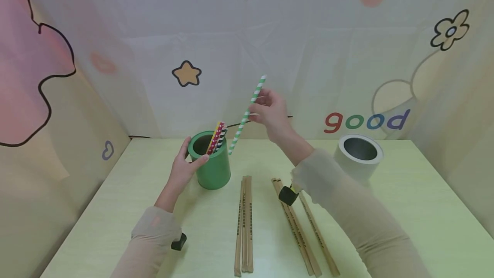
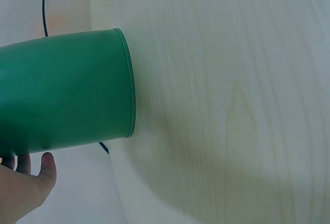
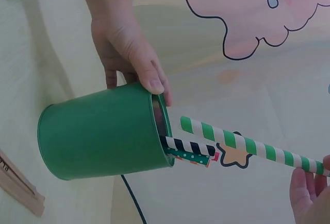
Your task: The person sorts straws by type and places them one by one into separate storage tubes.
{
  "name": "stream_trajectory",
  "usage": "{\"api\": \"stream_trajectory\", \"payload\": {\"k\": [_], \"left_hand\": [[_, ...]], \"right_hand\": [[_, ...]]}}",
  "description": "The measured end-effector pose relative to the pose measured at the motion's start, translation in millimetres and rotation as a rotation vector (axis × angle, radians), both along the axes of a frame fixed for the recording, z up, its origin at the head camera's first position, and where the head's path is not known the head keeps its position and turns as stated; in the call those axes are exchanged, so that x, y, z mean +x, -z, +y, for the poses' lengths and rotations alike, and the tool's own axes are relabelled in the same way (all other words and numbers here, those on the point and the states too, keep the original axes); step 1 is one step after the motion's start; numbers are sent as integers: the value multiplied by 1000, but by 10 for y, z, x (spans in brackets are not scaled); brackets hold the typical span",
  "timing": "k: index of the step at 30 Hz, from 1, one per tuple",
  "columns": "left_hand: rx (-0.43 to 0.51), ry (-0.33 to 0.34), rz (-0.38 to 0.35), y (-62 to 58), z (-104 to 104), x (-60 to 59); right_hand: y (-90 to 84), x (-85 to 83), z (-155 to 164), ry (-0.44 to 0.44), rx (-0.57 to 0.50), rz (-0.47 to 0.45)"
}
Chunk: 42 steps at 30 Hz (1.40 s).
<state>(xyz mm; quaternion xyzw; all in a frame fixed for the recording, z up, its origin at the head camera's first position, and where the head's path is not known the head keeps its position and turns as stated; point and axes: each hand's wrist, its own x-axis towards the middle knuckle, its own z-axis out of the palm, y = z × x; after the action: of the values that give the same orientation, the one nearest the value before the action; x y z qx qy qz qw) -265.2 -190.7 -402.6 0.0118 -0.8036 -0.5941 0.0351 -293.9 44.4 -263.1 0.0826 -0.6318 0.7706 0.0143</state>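
My left hand [image 1: 181, 171] grips the rim of a green cup [image 1: 213, 173], thumb on the near side and fingers around the left. Several patterned paper straws [image 1: 216, 139] lean out of the cup: red dotted, yellow-edged, and black-and-white striped. To the right, my right hand [image 1: 273, 114] pinches a green-and-white striped paper straw [image 1: 242, 126] near its upper half. That straw slants, its lower end just right of the cup's rim. In the right wrist view the straw's free end [image 3: 193, 125] stands apart from the cup's mouth, close to the black-and-white one.
Several long, narrow brown paper sleeves with dark print [image 1: 248, 222] lie in front of the cup. More such sleeves [image 1: 299, 235] lie farther right, under the right forearm. At the back right stands a white cup [image 1: 356, 166]. A printed cloth backdrop [image 1: 231, 46] hangs behind the table [image 1: 208, 231].
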Motion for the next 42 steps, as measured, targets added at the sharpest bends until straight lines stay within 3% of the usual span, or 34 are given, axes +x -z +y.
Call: {"api": "stream_trajectory", "payload": {"k": [4,8,19,31,42], "left_hand": [[9,2,-11,-55,12,30],[14,3,-9,-139,45,95],[16,3,-16,-224,97,168],[21,3,-16,-199,76,132],[12,4,19,9,4,4]], "right_hand": [[28,-28,-117,27,-83,-22],[126,-37,-237,36,-99,-31],[560,16,-445,12,96,24],[842,24,-542,-27,238,-12],[1014,50,-470,-108,361,-62]]}}
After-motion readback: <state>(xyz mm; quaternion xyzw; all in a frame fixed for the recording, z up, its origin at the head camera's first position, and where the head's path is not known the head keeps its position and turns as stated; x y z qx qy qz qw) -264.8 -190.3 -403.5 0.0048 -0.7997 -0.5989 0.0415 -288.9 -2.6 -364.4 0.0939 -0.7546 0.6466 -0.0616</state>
